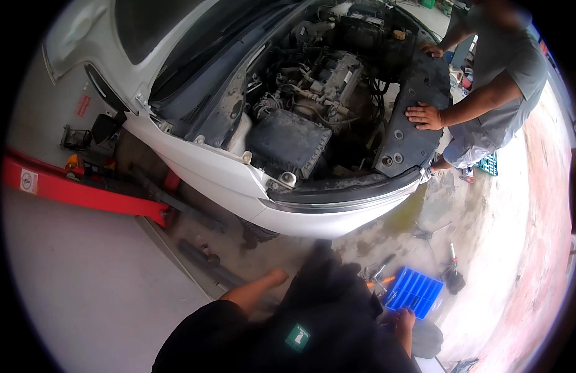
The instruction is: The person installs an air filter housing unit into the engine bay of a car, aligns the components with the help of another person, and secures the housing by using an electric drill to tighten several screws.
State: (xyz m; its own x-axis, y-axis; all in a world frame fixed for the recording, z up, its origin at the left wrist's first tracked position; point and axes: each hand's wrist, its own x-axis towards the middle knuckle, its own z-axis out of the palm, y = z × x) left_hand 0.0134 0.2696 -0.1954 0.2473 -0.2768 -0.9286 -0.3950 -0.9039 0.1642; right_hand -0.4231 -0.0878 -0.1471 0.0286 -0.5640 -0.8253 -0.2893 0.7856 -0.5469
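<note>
My left hand [275,277] hangs low in front of the white car's front bumper [325,227]. Its fingers are blurred and too small to make out, and nothing shows in it. On the right, my right hand [403,319] is at the near edge of a blue compartment tray [418,290]. Whether it grips the tray or something in it is hidden. A few small dark pieces lie in the tray's near compartments. Ahead stands the car with its engine [328,84] exposed and a black air filter box [288,142] at the near left corner.
Another person [508,68] stands at the car's front right, both hands on the black front panel [412,115]. A red lift arm [82,193] juts in from the left. Tools [380,273] lie on the floor left of the tray; a dark-headed tool [452,276] lies right.
</note>
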